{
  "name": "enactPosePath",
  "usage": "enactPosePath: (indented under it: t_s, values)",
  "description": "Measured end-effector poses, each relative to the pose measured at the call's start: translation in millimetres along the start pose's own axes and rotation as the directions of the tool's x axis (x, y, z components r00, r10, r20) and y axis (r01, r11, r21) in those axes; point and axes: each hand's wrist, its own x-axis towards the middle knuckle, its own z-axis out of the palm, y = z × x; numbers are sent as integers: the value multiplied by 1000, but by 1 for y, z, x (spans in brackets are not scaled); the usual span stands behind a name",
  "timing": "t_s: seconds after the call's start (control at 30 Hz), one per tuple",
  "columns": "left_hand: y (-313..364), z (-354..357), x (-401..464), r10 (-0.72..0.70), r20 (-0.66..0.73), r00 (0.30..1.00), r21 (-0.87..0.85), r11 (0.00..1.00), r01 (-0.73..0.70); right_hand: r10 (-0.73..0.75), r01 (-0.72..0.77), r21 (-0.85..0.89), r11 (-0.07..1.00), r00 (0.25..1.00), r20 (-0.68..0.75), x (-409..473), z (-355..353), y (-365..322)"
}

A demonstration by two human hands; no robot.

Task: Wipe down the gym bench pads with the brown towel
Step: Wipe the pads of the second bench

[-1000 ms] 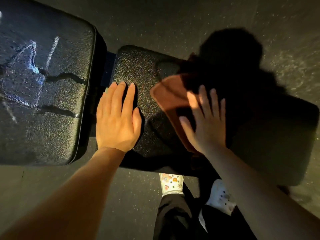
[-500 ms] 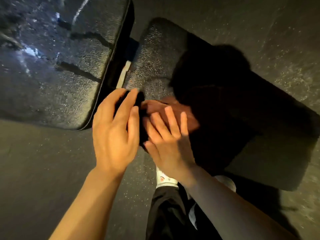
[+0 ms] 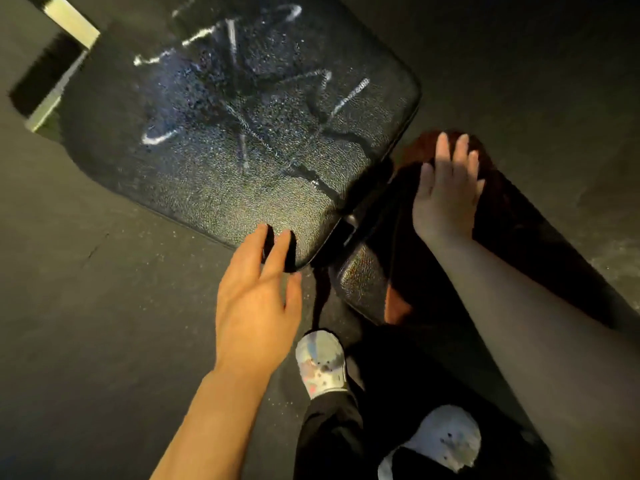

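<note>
Nearest the camera, at the bottom of the view, are the person's two feet in light patterned socks below dark trouser legs, standing on the dark speckled floor.

Just above them the left hand reaches forward, palm down and fingers loosely spread, holding nothing. Its fingertips lie at the near corner of the large pad, touching or just over its edge; which of the two cannot be told because of the blur.

To the right, the small pad runs away toward the right edge of the view, most of it in deep shadow. The brown towel is spread across this surface, with one reddish-brown edge showing at the pad's near side and another past the fingers at its far side. The right hand lies flat on the towel with the fingers stretched out and slightly apart, pressing down on the cloth and not pinching it.

Between the two pads is a narrow dark gap with a bit of pale metal frame showing in it.

Farther away, the large pad fills the upper middle of the view. Its black textured surface carries pale wet streaks and fine droplets that catch the light. Beyond its far left corner a pale metal bar of the frame is visible, blurred.
</note>
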Motion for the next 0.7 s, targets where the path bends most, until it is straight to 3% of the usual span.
enactPosePath:
  t_s: [0.07, 0.17, 0.23, 0.3, 0.33, 0.43, 0.5, 0.57, 0.63, 0.7]
  values:
    - [-1, 7, 7, 18, 62, 998, 41, 999, -20, 52, -46, 118, 992, 998, -45, -13, -3, -8]
    - [7, 7, 10, -53, 178, 983, 49, 998, 45, 271, -244, 388, 889, 963, -15, -45, -16, -31]
    - [6, 5, 8, -25, 128, 991, -7, 1000, 26, 376, -384, 590, 710, 916, 143, -56, -32, -52]
    - [6, 2, 6, 12, 90, 996, -154, 988, 2, 384, -507, 722, 471, 854, 350, -71, -50, -71]
    - [9, 2, 5, 16, 132, 991, -262, 965, 20, 368, -555, 735, 389, 825, 428, -80, -58, -80]
    - [35, 0, 5, 48, 323, 945, -564, 812, 152, 275, -614, 735, 289, 789, 550, -98, -76, -94]
    - [51, 3, 6, 58, 318, 946, -671, 719, 182, 226, -658, 747, 93, 745, 628, -97, -91, -100]
    - [59, -2, 9, -2, 317, 948, -679, 697, 229, 236, -647, 760, -55, 731, 640, -89, -106, -101]
    - [62, -15, 9, -89, 323, 942, -648, 705, 289, 222, -600, 790, -126, 759, 612, -81, -121, -102]
    - [62, -30, 2, -125, 333, 935, -624, 714, 317, 227, -543, 833, -109, 802, 553, -76, -135, -102]
